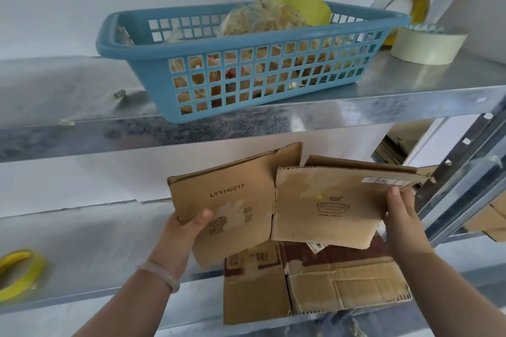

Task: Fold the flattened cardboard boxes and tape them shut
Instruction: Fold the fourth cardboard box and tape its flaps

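- She is holding a flattened brown cardboard box (pixel 241 200) stamped "LYYH0217" up in the air, in front of the gap between the two shelves.
- Her left hand (pixel 189 227) grasps the box's lower left edge, with the thumb lying across the printed face.
- Her right hand (pixel 401 208) grasps the right edge, thumb on the front and fingers hidden behind the card.
- A pale bracelet (pixel 161 275) sits on the left wrist.
- Right under the held box, a pile of flattened cardboard boxes (pixel 315 287) lies on the lower metal shelf (pixel 82 241), its front end sticking out over the shelf's edge.
- At the far left of that shelf lies a yellow-cored tape roll (pixel 19 273).
- On the upper metal shelf (pixel 410 90) stands a blue plastic lattice basket (pixel 246 63) stuffed with crinkled clear bags, and something round and yellow sits at its back.
- Just to the right of the basket, a cream tape roll (pixel 427 45) lies flat.
- Behind it, a white tape roll with a yellow core (pixel 402 0) stands on edge.
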The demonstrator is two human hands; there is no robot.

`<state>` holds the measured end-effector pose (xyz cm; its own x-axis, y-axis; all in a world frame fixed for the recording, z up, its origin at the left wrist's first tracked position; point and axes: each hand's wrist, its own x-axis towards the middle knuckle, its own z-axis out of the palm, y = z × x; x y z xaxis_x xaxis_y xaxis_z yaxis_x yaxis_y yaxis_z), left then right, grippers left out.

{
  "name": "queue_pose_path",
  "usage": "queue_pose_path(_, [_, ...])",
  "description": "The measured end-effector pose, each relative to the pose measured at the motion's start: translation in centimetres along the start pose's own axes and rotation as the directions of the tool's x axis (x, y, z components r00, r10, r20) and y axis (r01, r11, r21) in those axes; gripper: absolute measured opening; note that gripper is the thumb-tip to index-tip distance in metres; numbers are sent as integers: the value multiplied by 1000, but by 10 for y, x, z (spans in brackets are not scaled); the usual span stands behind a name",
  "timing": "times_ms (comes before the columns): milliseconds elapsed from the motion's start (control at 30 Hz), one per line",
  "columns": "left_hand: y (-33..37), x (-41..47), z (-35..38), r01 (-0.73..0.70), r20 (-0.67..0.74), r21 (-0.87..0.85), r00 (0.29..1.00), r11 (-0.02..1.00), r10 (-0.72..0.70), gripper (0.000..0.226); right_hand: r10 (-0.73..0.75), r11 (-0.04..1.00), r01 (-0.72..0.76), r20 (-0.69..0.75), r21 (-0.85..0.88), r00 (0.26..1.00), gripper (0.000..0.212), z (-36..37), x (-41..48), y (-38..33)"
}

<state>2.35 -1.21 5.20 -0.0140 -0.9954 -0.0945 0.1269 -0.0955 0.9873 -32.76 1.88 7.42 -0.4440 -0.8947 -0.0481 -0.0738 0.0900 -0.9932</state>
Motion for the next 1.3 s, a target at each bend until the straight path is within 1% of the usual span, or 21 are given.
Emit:
queue_pose_path(67, [1,1,-2,5,-19,-4,1000,1000,-5,46,-24,1000,24,-10,-13,1000,18,-2,3,2])
queue_pose_path(133, [0,1,-3,7,-27,10,1000,1000,-7,41,-64,996,65,9,-60,998,17,-6,5,4])
queue_pose_path(200, [1,0,-4,6,-37,29,999,1000,-5,39,-88,989,94,56,-111,995,26,-6,7,5])
queue_pose_path(267, [1,-2,-1,7,-62,46,998,999,-4,39,-110,975,119,61,-190,992,53,-4,11,6])
queue_pose_path(367, [1,-5,6,4,-118,51,993,999,2,40,-186,918,130,-116,-375,976,94,3,11,3])
queue_pose_path(433, [1,-7,9,14,-157,24,988,1000,-10,45,-340,856,222,-184,-467,922,112,7,6,-1])
queue_pose_path(467, [0,-7,9,23,-174,5,985,1000,-21,47,-450,797,296,-190,-527,873,117,8,3,-2])
queue_pose_path(500, [0,-8,9,29,-188,-10,982,1000,-30,50,-588,696,394,-160,-600,793,116,9,3,-5])
queue_pose_path(533, [0,-8,9,34,-200,-19,979,999,-37,50,-722,559,497,-95,-664,685,109,11,3,-10])
queue_pose_path(567, [1,-9,9,37,-210,-27,977,999,-42,50,-814,426,575,-19,-699,580,96,15,2,-16])
queue_pose_path(600, [0,-9,9,42,-219,-42,974,998,-50,49,-864,318,619,49,-718,501,81,21,0,-22])
queue_pose_path(633, [0,-9,9,47,-229,-62,972,997,-60,48,-886,242,638,101,-731,453,67,26,-2,-28])
queue_pose_path(667, [-1,-10,8,54,-240,-81,968,995,-72,48,-891,196,636,136,-746,434,58,31,-4,-31])
queue_pose_path(733, [-3,-10,5,73,-255,-99,962,992,-96,48,-880,145,611,180,-778,439,49,37,-8,-36])
queue_pose_path(833, [-4,-11,4,89,-249,-63,963,994,-102,57,-856,65,616,274,-785,439,36,41,-10,-38])
queue_pose_path(900, [-3,-11,5,73,-231,-40,970,997,-80,56,-846,71,644,296,-762,443,32,45,-9,-39])
queue_pose_path(967, [0,-11,5,56,-213,-36,975,998,-62,52,-865,56,671,301,-739,403,26,50,-9,-41])
queue_pose_path(1067, [10,-13,-2,15,-201,-50,979,999,-25,52,-867,12,762,373,-647,330,14,47,-6,-44])
queue_pose_path(1167, [35,-8,-17,-29,-162,-111,987,993,11,50,-877,7,758,361,-652,318,10,36,-5,-46])
queue_pose_path(1200, [46,-5,-22,-40,-137,-87,990,995,28,45,-879,12,756,354,-654,320,10,33,-5,-47])
queue_pose_path(1300, [77,4,-29,-12,24,145,1000,989,8,23,-847,5,799,422,-601,323,11,27,-2,-49])
